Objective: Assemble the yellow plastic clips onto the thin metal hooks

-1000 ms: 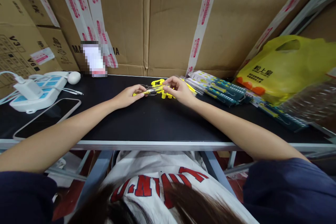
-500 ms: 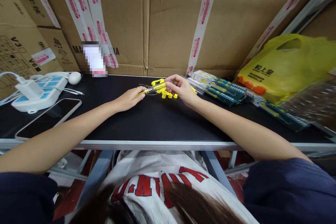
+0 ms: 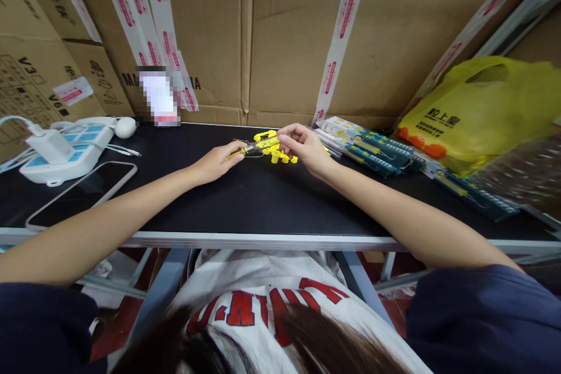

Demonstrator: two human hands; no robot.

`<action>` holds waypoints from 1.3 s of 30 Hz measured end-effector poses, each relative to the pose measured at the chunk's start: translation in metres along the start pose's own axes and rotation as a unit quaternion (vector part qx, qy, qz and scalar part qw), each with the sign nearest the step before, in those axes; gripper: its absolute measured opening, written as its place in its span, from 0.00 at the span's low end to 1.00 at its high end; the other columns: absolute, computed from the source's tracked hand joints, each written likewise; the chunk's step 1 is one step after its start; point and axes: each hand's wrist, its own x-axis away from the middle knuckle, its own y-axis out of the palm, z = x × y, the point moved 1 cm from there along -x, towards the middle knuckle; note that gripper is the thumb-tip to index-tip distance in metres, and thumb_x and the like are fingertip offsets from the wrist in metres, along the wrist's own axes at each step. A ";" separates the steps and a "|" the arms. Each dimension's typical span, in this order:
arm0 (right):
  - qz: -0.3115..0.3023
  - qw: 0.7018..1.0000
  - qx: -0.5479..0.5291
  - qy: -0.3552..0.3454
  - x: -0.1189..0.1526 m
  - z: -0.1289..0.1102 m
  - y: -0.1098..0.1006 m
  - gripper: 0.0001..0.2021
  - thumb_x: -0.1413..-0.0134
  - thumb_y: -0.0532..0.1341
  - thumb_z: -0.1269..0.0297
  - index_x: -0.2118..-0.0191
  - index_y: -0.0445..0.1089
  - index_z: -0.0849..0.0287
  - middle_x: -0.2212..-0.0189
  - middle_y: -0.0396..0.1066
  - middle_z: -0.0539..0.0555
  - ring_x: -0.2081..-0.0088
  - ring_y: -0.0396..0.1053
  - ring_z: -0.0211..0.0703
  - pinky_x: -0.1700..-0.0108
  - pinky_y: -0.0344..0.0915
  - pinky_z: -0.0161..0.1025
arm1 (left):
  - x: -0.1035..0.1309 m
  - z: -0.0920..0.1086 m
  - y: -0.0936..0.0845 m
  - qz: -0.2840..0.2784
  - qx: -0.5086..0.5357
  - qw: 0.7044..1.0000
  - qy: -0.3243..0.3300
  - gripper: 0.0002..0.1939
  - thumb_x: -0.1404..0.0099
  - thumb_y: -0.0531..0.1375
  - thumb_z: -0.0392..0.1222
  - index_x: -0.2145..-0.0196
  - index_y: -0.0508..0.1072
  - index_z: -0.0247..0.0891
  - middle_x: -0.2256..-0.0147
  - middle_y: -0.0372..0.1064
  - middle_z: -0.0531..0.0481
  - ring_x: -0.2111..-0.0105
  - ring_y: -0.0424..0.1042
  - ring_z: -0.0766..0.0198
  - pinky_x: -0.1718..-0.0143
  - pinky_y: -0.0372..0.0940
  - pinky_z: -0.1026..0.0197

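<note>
both hands (image 3: 263, 155) pinch yellow tool (image 3: 256, 146); tip hidden under fingers.

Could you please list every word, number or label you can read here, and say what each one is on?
"V3" and "V6": printed on the left cardboard box.
Red letters on the person's white shirt: upside down, partly hidden, not readable.
Characters on the yellow plastic bag: too small to read.
Print on the red-and-white tape strips: too blurred.
</note>
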 end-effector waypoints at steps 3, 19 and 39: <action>-0.021 0.999 -0.037 0.016 0.002 -0.003 0.003 0.23 0.57 0.72 0.48 0.59 0.69 0.57 0.73 0.68 0.47 0.76 0.62 0.32 0.75 0.61 0.33 | 0.001 0.002 0.002 -0.008 0.021 1.000 -0.002 0.21 0.30 0.49 0.52 0.48 0.66 0.36 0.59 0.72 0.47 0.62 0.70 0.61 0.54 0.62 0.59; 0.147 0.980 0.131 -0.025 -0.036 -0.015 -0.076 0.31 0.42 0.50 0.32 0.46 0.62 0.51 0.61 0.74 0.57 0.60 0.75 0.46 0.65 0.71 0.42 | 0.002 0.008 -0.001 0.021 0.045 0.998 -0.036 0.17 0.33 0.54 0.53 0.59 0.72 0.37 0.75 0.67 0.54 0.73 0.67 0.66 0.66 0.61 0.63; 0.067 0.752 0.655 0.020 -0.027 0.014 -0.093 0.12 0.43 0.61 0.66 0.55 0.76 0.62 0.55 0.73 0.65 0.56 0.71 0.56 0.55 0.67 0.50 | 0.001 0.009 0.000 0.016 0.070 0.997 -0.037 0.16 0.35 0.55 0.52 0.60 0.71 0.37 0.76 0.70 0.53 0.73 0.71 0.64 0.64 0.63 0.62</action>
